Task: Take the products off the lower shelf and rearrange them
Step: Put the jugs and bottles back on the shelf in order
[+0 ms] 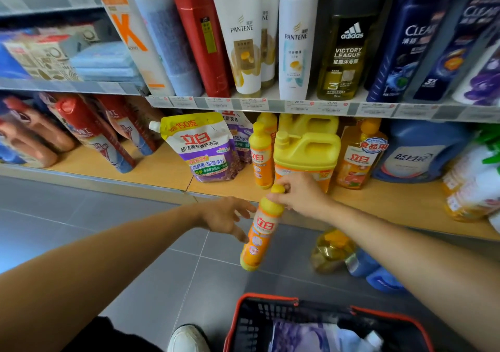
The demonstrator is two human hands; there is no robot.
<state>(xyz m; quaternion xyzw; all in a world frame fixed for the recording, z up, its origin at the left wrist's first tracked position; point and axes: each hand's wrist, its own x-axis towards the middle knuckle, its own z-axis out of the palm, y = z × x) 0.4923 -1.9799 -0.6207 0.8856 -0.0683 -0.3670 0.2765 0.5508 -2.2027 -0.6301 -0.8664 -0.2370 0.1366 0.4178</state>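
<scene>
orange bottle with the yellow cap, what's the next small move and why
Probably close the left hand round the orange plastic bottle: the right hand grips only its yellow top, and it hangs tilted over the grey tiled floor.

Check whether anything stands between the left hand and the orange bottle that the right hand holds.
Nothing visible does. The left hand is open right beside the orange bottle, nearly touching its label. The right hand grips the bottle's yellow neck from above, out of that path.
</scene>
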